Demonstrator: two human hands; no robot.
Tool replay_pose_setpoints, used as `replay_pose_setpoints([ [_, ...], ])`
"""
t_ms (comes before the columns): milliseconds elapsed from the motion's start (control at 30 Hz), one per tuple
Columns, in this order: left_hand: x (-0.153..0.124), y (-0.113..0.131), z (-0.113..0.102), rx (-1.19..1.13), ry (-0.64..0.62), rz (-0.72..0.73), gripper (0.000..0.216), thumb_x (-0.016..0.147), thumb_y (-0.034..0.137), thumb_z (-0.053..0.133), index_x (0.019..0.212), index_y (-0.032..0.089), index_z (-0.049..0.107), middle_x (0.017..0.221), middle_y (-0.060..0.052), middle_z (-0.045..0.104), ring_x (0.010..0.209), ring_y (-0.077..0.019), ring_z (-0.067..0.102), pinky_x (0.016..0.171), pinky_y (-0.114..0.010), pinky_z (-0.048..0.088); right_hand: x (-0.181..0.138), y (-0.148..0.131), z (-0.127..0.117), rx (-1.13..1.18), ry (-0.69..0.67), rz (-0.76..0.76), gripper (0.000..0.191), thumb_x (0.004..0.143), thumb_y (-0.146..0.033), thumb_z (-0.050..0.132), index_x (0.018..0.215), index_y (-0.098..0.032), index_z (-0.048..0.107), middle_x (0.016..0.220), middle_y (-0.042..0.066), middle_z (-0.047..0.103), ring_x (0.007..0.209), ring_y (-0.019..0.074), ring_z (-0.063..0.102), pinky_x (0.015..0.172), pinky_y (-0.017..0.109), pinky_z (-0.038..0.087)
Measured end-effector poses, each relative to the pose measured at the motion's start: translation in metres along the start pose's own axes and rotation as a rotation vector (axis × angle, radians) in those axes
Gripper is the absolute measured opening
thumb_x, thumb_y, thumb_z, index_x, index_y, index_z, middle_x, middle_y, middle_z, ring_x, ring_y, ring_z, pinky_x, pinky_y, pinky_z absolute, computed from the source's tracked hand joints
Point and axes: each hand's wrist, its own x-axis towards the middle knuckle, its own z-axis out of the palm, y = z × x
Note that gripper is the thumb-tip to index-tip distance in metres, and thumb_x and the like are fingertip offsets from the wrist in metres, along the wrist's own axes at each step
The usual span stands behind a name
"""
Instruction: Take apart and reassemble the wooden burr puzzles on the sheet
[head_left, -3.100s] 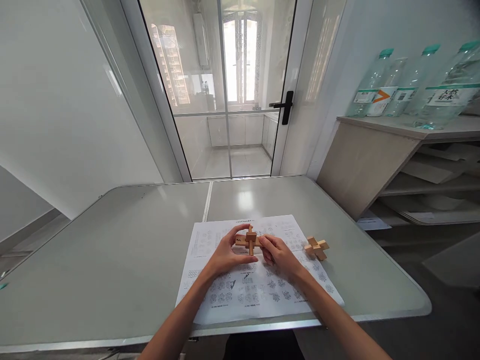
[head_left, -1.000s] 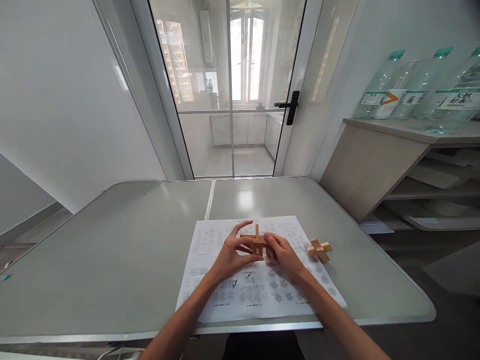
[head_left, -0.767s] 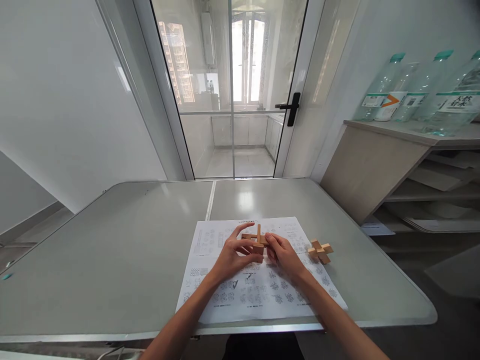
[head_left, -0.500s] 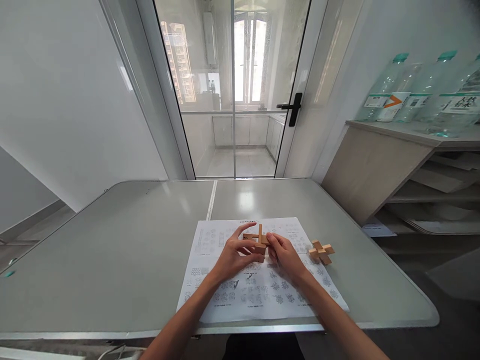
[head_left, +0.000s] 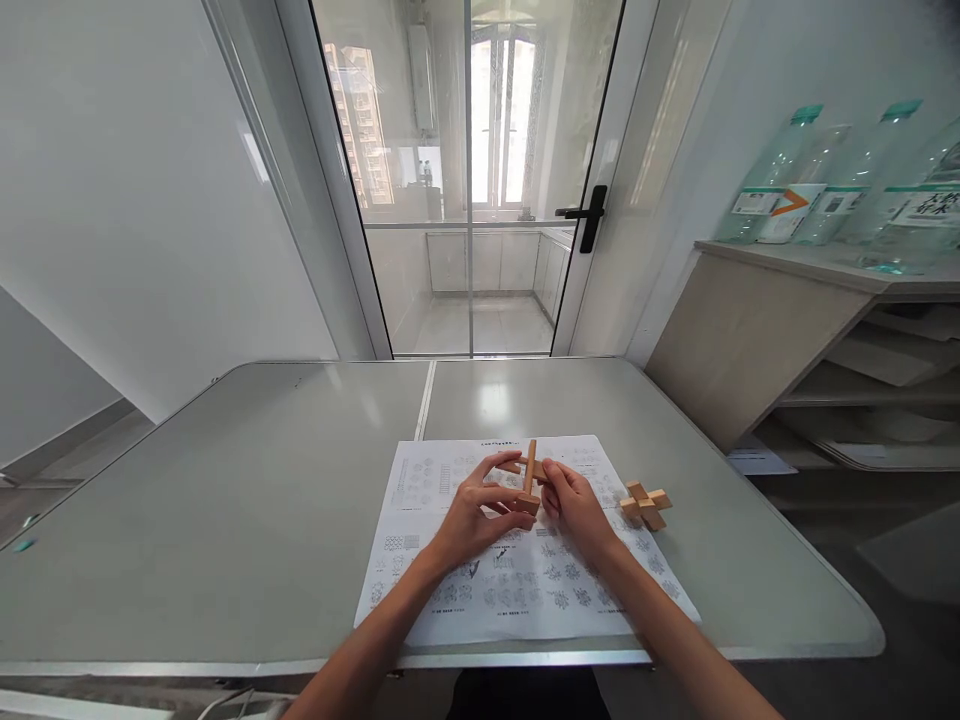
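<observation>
Several small wooden puzzle pieces are held together over a printed sheet (head_left: 420, 625). My left hand (head_left: 469, 512) is closed with its fingertips on a wooden puzzle piece (head_left: 528, 505) at the near side. A thin wooden bar (head_left: 530, 462) stands up, slightly tilted, between the hands. In a pinch of thumb and fingers, my right hand (head_left: 576, 505) holds another wooden puzzle piece (head_left: 541, 470) beside the bar. Fingers hide parts of the pieces, so how they join is unclear. An assembled wooden cross-shaped puzzle (head_left: 645, 505) lies right of my right hand, by the sheet's edge.
The sheet with printed diagrams lies on a grey table (head_left: 225, 520). Beyond it stands a glass door (head_left: 510, 260) with a black handle (head_left: 592, 220). At the right, clear plastic bottles (head_left: 772, 200) stand on a wooden shelf unit (head_left: 750, 330).
The upright bar has risen slightly and leans to the right. The pieces have turned and the near block shows farther below the far one. Both hands keep their grip.
</observation>
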Motion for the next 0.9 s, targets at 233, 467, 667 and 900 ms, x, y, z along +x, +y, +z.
replay_pose_setpoints([
  [233,0.004,-0.003,-0.004,0.082,0.253,-0.031,0.023,0.098,0.041,0.064,0.101,0.022,0.076,0.138,-0.009,0.064,0.077,-0.0134,0.069,0.077,-0.034,0.061,-0.001,-0.006,-0.001,0.064,0.088,0.007,0.051,0.094,-0.069,0.058,0.072,-0.024,0.045,0.057,-0.007,0.038,0.046,0.0111,0.035,0.045,0.027,0.028],
  [467,0.008,-0.019,-0.011,0.347,0.446,-0.208,0.042,0.107,0.052,0.040,0.100,0.021,0.067,0.078,-0.002,0.073,0.069,-0.0186,0.067,0.066,-0.029,0.049,-0.001,-0.007,-0.002,0.057,0.105,0.027,0.052,0.092,-0.068,0.061,0.070,-0.024,0.043,0.056,-0.006,0.040,0.046,0.0111,0.035,0.044,0.028,0.029],
  [667,0.008,-0.030,-0.015,0.544,0.423,-0.181,0.029,0.105,0.042,0.048,0.096,0.024,0.069,0.083,-0.003,0.076,0.076,-0.0228,0.066,0.091,-0.040,0.044,0.000,-0.004,-0.002,0.046,0.096,0.028,0.052,0.093,-0.067,0.060,0.070,-0.024,0.044,0.055,-0.007,0.039,0.045,0.0108,0.034,0.044,0.028,0.026],
  [900,0.007,-0.039,-0.017,0.705,0.399,-0.190,0.026,0.101,0.035,0.056,0.083,0.023,0.070,0.084,-0.005,0.075,0.085,-0.0266,0.062,0.094,-0.046,0.040,0.000,-0.002,-0.003,0.032,0.073,0.021,0.052,0.091,-0.069,0.062,0.071,-0.024,0.046,0.055,-0.007,0.040,0.045,0.0102,0.034,0.042,0.026,0.026],
])
